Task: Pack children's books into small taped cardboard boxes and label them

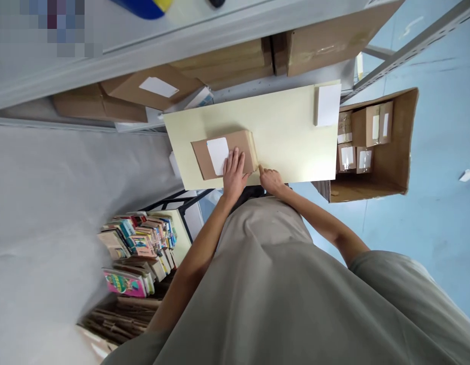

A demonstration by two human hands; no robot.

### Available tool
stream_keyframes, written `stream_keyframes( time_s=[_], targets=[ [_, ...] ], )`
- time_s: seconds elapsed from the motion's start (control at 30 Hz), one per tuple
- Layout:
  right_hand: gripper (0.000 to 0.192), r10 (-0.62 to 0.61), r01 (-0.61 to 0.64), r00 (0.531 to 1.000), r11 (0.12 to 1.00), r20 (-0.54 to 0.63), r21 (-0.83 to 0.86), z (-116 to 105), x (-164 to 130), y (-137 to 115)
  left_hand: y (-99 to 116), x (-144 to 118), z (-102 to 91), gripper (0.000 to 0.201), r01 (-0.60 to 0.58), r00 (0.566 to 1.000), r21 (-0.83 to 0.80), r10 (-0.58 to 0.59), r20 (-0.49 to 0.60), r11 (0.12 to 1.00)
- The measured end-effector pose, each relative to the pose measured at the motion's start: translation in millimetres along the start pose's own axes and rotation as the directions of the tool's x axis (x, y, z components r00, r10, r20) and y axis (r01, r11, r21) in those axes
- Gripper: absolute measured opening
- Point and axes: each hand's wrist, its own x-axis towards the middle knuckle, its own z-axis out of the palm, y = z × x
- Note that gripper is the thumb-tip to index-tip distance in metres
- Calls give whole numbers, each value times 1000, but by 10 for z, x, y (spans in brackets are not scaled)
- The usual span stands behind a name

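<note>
On the table (288,132), the left hand (234,172) lies flat and open on the labelled brown parcel (223,154) while the right hand (271,178), at its four o'clock corner, pinches the edge with loose fingers; more wrapped parcels fill the box (404,147) at three o'clock.

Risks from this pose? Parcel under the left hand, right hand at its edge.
1. The brown parcel lies close to the near edge of the cream table; a pull toward the body might slide it off.
2. The left hand lies flat and partly covers the white label, so it may smudge or lift it.
3. The right hand touches only the parcel's corner, so its hold looks weak.
</note>
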Motion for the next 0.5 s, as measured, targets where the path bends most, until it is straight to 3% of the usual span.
stream_keyframes(
  time_s=[0.23,0.5],
  targets=[
    [44,-11,11,1000,1000,-13,-1,-136,102,-71,69,20,47,79,36,999,-24,-37,-12,999],
    [68,-22,20,999,998,-28,-63,-244,246,-50,84,40,104,83,21,1000,-64,-22,-7,998]
  ],
)
